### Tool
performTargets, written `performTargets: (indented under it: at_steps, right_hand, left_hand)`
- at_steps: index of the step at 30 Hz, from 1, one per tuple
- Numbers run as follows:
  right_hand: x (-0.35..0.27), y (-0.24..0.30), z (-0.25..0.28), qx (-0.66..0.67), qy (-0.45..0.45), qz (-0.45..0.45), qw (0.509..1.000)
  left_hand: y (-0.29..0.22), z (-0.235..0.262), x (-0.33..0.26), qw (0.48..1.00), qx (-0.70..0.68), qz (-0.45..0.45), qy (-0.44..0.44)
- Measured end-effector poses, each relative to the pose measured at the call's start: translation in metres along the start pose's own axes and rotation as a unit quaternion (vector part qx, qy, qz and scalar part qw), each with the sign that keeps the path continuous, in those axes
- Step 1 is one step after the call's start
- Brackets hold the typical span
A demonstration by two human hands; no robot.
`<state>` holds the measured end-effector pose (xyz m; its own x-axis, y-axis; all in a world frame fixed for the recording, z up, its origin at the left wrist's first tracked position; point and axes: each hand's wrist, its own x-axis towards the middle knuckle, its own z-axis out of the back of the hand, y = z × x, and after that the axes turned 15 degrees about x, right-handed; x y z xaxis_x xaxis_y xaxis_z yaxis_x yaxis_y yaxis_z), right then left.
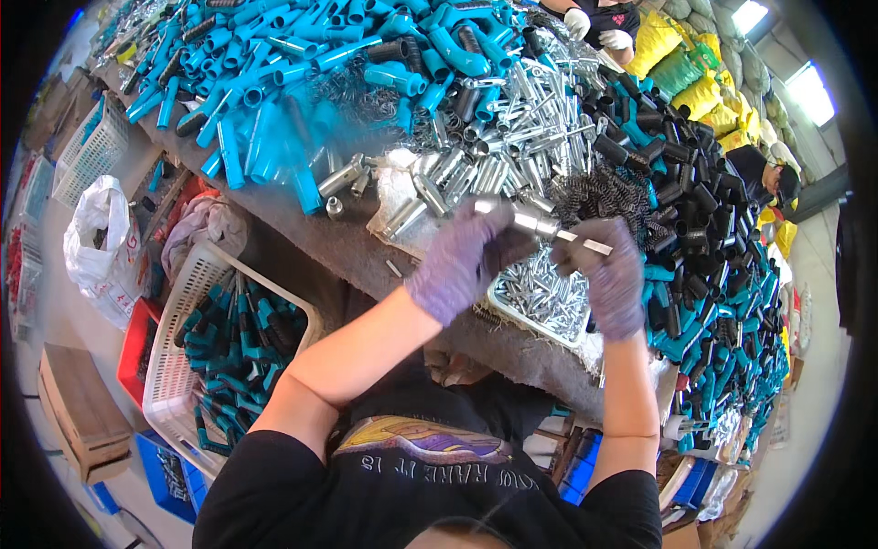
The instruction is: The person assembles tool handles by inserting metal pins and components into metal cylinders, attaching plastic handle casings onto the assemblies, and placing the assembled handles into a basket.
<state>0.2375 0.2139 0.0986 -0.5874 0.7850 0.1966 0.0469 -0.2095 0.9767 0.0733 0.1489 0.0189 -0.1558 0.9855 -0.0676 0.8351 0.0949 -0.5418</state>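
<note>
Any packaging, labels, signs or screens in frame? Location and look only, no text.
No signs or screens.
White plastic bag: floor, far left; crumpled, open top, red print.
Cardboard box: floor, lower left; brown, rectangular, closed.
Yellow sacks: top right, behind the bench; bulging, stacked, one green among them.
White basket: left of the person; slotted plastic, holds teal-and-black handles.
White tray: on the bench under the gloved hands; holds small silver metal parts.

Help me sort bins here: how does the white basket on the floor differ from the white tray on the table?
The white basket stands on the floor to the person's left; the white tray lies on the table under the hands. The basket holds teal and black handles; the tray holds small silver metal pins. The basket looks deeper and larger, with slotted walls; the tray looks shallow. Both are white plastic.
</note>
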Motion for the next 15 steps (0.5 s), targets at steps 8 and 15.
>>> performTargets:
  at_steps: [8, 15]
  right_hand:
    - [-0.048, 0.008, -0.011, -0.152, 0.16, -0.014, 0.975]
    - [-0.054, -0.012, -0.007, -0.191, 0.082, -0.081, 0.975]
  left_hand:
    - [0.004, 0.017, -0.072, 0.98, -0.14, 0.095, -0.101]
    - [0.012, -0.003, -0.09, 0.926, 0.284, 0.228, 0.098]
